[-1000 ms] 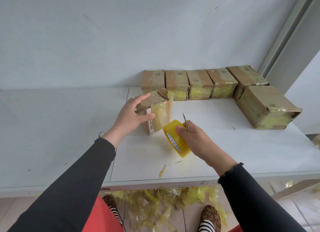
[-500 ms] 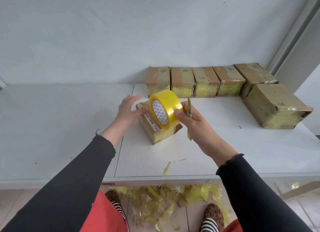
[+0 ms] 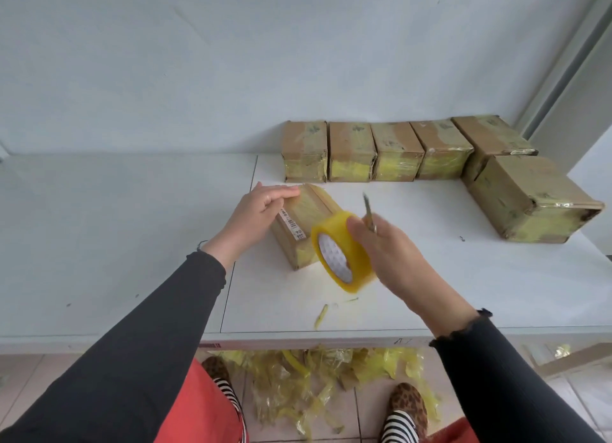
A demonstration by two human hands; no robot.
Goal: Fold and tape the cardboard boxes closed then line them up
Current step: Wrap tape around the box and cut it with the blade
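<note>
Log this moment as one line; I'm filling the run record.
left hand: presses box | right hand: holds tape roll, blade | six boxes lined at wall

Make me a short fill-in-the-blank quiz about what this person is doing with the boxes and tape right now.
1. The right hand grips a roll of tape coloured ____.
2. The left hand rests flat on a cardboard ____.
3. The slim blade is in the ____ hand.
4. The finished boxes stand in a row against the ____.

Missing words: yellow; box; right; wall
</note>
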